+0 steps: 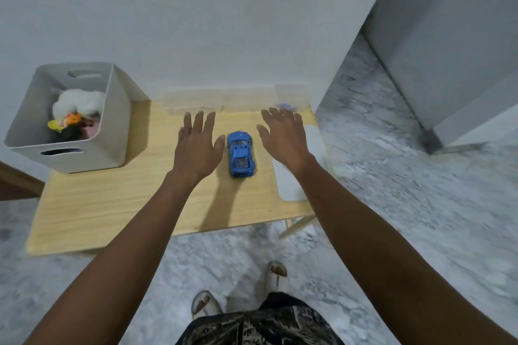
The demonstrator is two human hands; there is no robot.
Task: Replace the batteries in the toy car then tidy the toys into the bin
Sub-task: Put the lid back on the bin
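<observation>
A blue toy car (240,154) stands on its wheels on the wooden table (112,204), nose pointing away from me. My left hand (197,145) hovers just left of the car, palm down and fingers spread, holding nothing. My right hand (283,137) is spread the same way just right of the car. Neither hand touches the car. A grey bin (112,126) stands at the table's far left corner with a white plush toy (81,103) and other toys inside.
A white flat pad (291,176) lies at the table's right edge, partly under my right forearm. A clear plastic box (224,101) sits against the wall behind the hands, with a small purple thing (284,106) at its right end. Marble floor surrounds the table.
</observation>
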